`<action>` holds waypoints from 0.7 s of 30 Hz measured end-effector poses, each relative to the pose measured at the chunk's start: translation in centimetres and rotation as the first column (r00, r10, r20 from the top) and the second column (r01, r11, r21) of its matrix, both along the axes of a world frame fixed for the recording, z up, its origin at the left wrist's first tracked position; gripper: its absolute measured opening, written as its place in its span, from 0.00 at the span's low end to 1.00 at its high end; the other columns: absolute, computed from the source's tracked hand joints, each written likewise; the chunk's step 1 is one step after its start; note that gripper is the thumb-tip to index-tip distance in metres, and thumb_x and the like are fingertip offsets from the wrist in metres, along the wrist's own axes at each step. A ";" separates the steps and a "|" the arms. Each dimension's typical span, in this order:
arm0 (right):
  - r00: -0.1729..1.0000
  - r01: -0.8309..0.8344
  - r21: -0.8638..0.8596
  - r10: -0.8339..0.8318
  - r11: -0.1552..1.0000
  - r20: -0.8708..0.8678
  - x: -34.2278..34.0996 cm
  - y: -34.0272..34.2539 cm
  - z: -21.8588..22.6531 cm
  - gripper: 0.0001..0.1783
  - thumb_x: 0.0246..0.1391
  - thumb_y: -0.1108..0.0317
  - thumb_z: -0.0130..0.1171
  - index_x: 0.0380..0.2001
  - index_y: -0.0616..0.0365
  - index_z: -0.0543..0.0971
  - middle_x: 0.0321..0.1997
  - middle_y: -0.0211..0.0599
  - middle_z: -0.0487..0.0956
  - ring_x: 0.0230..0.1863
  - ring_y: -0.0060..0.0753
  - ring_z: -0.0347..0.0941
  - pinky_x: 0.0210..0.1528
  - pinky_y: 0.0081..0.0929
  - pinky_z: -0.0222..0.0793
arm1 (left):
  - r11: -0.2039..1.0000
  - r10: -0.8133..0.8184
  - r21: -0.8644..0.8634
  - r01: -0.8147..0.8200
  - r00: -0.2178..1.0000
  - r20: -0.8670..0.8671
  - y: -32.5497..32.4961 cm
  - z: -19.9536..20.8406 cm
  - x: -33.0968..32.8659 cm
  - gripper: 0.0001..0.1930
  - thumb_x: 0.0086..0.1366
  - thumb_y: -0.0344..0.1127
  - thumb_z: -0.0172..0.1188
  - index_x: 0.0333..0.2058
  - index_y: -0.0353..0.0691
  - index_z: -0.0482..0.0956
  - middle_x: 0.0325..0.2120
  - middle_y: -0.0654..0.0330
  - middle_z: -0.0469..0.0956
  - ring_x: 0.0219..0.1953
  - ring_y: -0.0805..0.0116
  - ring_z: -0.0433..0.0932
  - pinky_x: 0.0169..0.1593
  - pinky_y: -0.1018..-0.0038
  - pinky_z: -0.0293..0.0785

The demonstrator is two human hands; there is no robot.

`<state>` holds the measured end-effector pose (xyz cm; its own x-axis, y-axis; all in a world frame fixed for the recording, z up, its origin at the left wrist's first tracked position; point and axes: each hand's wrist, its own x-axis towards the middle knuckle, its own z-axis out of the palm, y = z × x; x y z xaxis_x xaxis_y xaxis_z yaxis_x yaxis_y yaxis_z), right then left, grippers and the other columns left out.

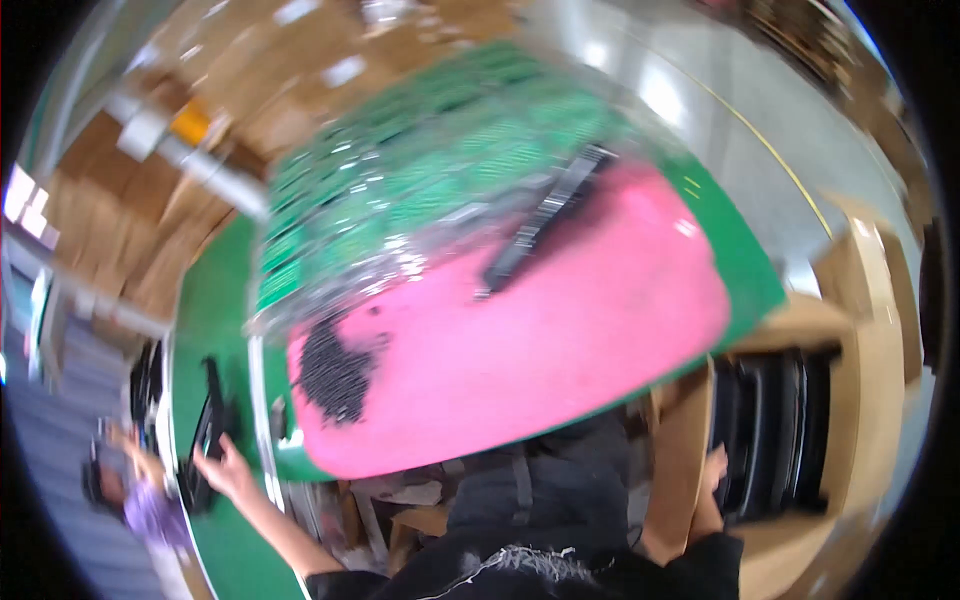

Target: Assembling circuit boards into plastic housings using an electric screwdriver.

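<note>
Touching black part [207,422], left grip [231,474] curled

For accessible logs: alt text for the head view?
A person's left hand is at a black part, grip unclear; the right hand is at an open box of long black pieces. Between them, a pink mat bears tiny black bits; a black bar lies where it meets plastic-covered green items.

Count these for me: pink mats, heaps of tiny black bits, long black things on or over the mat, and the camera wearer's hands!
Pink mat: 1
Heap of tiny black bits: 1
Long black thing: 1
Left hand and right hand: 2
Total: 5
</note>
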<state>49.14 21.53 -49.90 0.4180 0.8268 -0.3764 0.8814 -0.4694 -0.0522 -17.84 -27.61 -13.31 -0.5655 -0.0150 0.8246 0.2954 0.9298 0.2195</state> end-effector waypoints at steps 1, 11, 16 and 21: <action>0.994 -0.106 0.005 0.106 0.994 0.016 -0.5 -0.2 0.8 0.28 0.65 0.62 0.44 0.67 0.49 0.58 0.61 0.42 0.69 0.62 0.47 0.67 0.59 0.42 0.69 | 0.850 -0.333 0.440 0.290 0.943 0.022 -4.5 -1.2 -2.4 0.19 0.67 0.35 0.58 0.53 0.33 0.70 0.52 0.47 0.71 0.54 0.57 0.71 0.56 0.60 0.71; 0.861 -0.453 0.355 0.505 0.818 -0.064 6.9 0.4 10.0 0.18 0.61 0.67 0.52 0.49 0.69 0.76 0.42 0.56 0.81 0.44 0.55 0.78 0.48 0.42 0.74 | 0.551 -0.787 0.639 0.536 0.589 0.184 17.0 7.6 7.2 0.15 0.67 0.25 0.50 0.50 0.34 0.78 0.49 0.59 0.78 0.51 0.70 0.75 0.49 0.76 0.72; 0.865 -0.402 0.681 0.499 0.612 0.062 7.0 -0.5 23.3 0.18 0.65 0.66 0.46 0.45 0.71 0.78 0.40 0.63 0.80 0.43 0.62 0.77 0.47 0.46 0.74 | 0.478 -0.877 0.573 0.666 0.389 0.280 21.1 8.5 8.4 0.13 0.63 0.22 0.52 0.46 0.31 0.79 0.44 0.55 0.78 0.48 0.67 0.76 0.50 0.74 0.71; 0.895 0.058 0.778 0.314 0.625 -0.319 18.0 8.3 30.9 0.24 0.63 0.65 0.53 0.56 0.71 0.71 0.52 0.49 0.77 0.51 0.36 0.72 0.59 0.29 0.64 | 0.331 -0.914 0.444 0.832 0.166 0.371 24.3 9.6 10.4 0.11 0.59 0.21 0.54 0.41 0.29 0.80 0.40 0.50 0.80 0.44 0.59 0.78 0.51 0.69 0.72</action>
